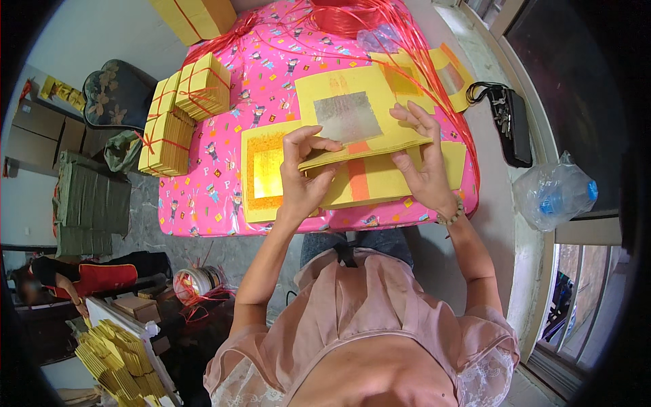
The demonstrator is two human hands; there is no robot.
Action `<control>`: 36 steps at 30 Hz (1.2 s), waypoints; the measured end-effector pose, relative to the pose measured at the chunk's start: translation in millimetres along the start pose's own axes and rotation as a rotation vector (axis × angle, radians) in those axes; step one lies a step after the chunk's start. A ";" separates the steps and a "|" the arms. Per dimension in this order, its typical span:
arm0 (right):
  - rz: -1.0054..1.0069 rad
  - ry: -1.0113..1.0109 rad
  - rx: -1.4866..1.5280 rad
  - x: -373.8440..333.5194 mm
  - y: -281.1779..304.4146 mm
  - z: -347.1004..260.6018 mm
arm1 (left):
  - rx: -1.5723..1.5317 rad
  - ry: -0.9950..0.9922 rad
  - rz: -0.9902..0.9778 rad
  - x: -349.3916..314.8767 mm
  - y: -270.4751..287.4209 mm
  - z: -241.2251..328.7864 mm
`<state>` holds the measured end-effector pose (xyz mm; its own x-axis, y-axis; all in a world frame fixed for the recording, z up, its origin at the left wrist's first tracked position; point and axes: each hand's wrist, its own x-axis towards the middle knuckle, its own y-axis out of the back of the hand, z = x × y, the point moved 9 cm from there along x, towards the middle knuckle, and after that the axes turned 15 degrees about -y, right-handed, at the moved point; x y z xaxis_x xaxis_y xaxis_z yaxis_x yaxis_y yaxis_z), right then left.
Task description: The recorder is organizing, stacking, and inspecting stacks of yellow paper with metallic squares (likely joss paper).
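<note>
Between both hands I hold a thin stack of yellow paper sheets [366, 153], tilted up so its edge faces me. My left hand [304, 166] is closed on its left end, thumb below and fingers on top. At the right end my right hand [424, 159] grips it, with the thumb on the near side and some fingers raised. Below lies more yellow paper with an orange band [359, 184]. To the left is a yellow sheet with a shiny gold square [268, 172]. Beyond the hands lies a yellow sheet with a silver square [347, 117].
Red-tied yellow paper bundles [166, 139] stand at the left of the pink patterned tablecloth [217, 163]. Red plastic strings [407, 34] trail along the far and right sides. A plastic bag [556, 193] and a black case with keys [512, 125] lie right. Another person [68, 278] is at lower left.
</note>
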<state>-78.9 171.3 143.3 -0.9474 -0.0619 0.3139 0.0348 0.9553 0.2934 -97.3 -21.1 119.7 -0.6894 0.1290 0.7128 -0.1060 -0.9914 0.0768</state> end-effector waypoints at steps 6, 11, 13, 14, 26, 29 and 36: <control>-0.003 -0.058 0.032 1.2 10.0 3.0 | 0.014 -0.009 -0.055 0.0 -0.1 1.8; -0.028 0.010 -0.197 20.6 14.1 -0.8 | 0.118 -0.069 0.014 16.2 10.7 11.1; -0.024 -0.009 -0.258 37.6 16.6 2.5 | 0.023 -0.065 0.073 26.8 16.1 11.5; -0.009 0.044 -0.276 46.4 18.3 -1.5 | -0.015 -0.097 0.109 32.7 20.6 15.0; 0.032 1.174 -0.109 75.0 20.1 -161.1 | 0.101 -0.202 0.203 53.4 63.4 44.7; -0.112 0.403 -0.516 97.6 10.6 -136.3 | 0.074 -0.045 0.234 44.8 62.7 26.9; -0.060 0.640 -0.889 68.0 -26.5 -119.2 | 0.101 0.027 0.231 25.4 41.7 0.8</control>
<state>-106.3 107.3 264.5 -0.6237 -0.4852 0.6129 0.4548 0.4124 0.7894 -118.7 -59.2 141.6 -0.7060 -0.1016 0.7009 0.1273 -0.9917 -0.0157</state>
